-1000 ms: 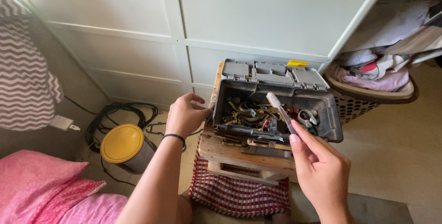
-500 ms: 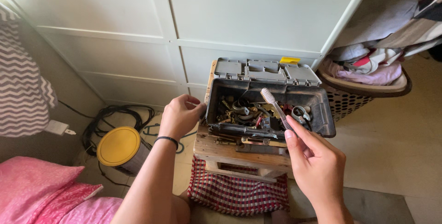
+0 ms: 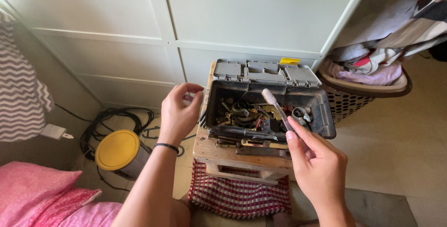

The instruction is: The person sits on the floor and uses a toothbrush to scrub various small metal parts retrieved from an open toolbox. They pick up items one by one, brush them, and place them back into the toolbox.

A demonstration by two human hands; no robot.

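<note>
You gripped a toothbrush (image 3: 276, 109) by its handle between the thumb and fingers of your right hand (image 3: 319, 166), its bristled head raised over the open black toolbox (image 3: 326, 120). The toolbox sat on a wooden stool (image 3: 223, 152), full of metal fittings and tools, with its grey lid (image 3: 260, 72) tipped back against the white cabinet behind. Your left hand (image 3: 179, 113) hovered just beside the toolbox's left wall, fingers curled loosely and holding nothing, a dark band on the wrist. A tin with a yellow lid (image 3: 117, 150) stood on the floor well left of the toolbox, near a coil of black cable (image 3: 111, 117). A laundry basket (image 3: 368, 89) heaped with clothes stood right of the toolbox. A red checked cloth (image 3: 240, 194) lay below the stool.
</note>
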